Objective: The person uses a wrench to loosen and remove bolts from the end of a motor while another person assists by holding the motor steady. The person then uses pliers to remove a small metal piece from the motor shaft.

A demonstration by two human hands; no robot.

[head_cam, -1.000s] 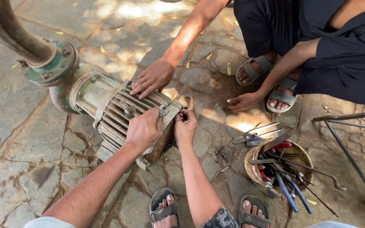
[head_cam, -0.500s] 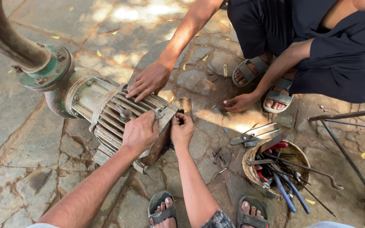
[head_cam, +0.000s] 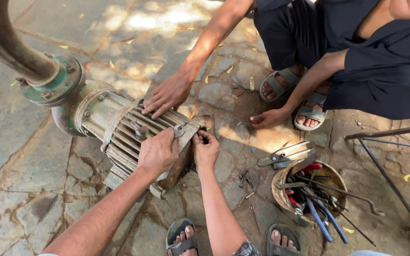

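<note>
Motor [head_cam: 119, 128], finned and grey, lies on its side on the cracked stone floor [head_cam: 29, 189], and from the head view I see its long axis running from the flanged pipe [head_cam: 10, 42] at ten o'clock down to the end cover [head_cam: 181, 151] at four o'clock. My left hand [head_cam: 156, 152] lies spread over the fins right at that end, fingers curled down on the casing, pressing rather than closing round anything. My right hand [head_cam: 207, 150] sits just at three o'clock of it, touching the cover's edge, its grip pinched almost closed on something small at the rim; what it pinches I cannot tell. Both hands are at the cover, the right nearer its outer face.

A co-worker's hand [head_cam: 167, 95] rests flat on the fins at twelve o'clock of mine. That person's other hand [head_cam: 267, 118] props on the floor at two o'clock. Pliers [head_cam: 285, 155] lie beside a round basket [head_cam: 281, 189] of tools at four o'clock.
</note>
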